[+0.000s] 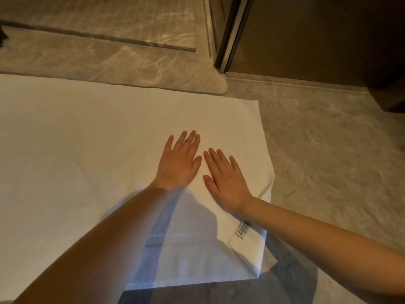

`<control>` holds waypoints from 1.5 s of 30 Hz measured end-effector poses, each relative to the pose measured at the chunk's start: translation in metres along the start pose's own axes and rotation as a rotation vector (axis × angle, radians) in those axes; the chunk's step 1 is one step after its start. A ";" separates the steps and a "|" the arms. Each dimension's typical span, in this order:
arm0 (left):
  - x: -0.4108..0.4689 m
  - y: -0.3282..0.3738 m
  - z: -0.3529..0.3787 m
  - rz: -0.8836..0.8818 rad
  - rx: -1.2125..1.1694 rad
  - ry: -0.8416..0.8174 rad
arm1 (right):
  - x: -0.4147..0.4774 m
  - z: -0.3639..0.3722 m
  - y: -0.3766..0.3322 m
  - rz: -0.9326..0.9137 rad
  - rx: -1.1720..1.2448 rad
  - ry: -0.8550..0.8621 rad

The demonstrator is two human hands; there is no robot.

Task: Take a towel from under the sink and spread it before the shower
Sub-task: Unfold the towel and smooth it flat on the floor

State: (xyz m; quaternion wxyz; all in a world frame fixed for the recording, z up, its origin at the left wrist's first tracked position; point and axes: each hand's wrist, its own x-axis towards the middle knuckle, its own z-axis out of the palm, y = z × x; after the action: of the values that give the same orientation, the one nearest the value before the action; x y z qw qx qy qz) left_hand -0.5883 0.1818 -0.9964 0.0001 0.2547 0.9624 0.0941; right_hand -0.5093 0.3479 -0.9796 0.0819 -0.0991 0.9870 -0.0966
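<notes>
White cloth lies flat under 2 hands: the left hand [179, 163] and the right hand [225, 178] sit side by side, almost touching, each with fingers straight and spread, palms pressed down on the towel [87, 139]. Neither hand pinches anything. At 5 o'clock from the right hand a small label [242, 230] shows, and the towel's corner there looks folded over. The towel lies open on the grey stone floor [317, 150] and runs off the picture at 9 o'clock. At 12 o'clock its far edge lies right beside a low stone step [109, 60], and at 1 o'clock stands a dark metal door frame [230, 34], so this looks like the shower's way in. I think the job is nearly done: the towel is out and spread, and only smoothing and fixing that corner is left.
</notes>
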 end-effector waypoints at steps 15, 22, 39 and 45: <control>0.000 0.001 0.001 0.009 -0.039 -0.026 | -0.147 -0.014 0.069 0.117 -0.156 -0.167; -0.009 0.028 -0.005 0.175 0.074 -0.060 | -0.130 -0.042 0.067 0.150 -0.062 -0.103; 0.025 -0.038 -0.024 -0.113 0.020 -0.081 | 0.084 -0.029 0.018 -0.032 -0.025 0.088; 0.079 -0.062 -0.028 -0.214 0.038 -0.084 | 0.178 -0.034 -0.008 -0.046 0.074 0.127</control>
State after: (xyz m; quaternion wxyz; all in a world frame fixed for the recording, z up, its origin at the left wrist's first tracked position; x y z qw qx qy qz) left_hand -0.6890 0.1623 -0.9761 0.0457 0.1544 0.9849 0.0644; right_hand -0.6857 0.3081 -0.9703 0.0207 -0.1124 0.9834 -0.1412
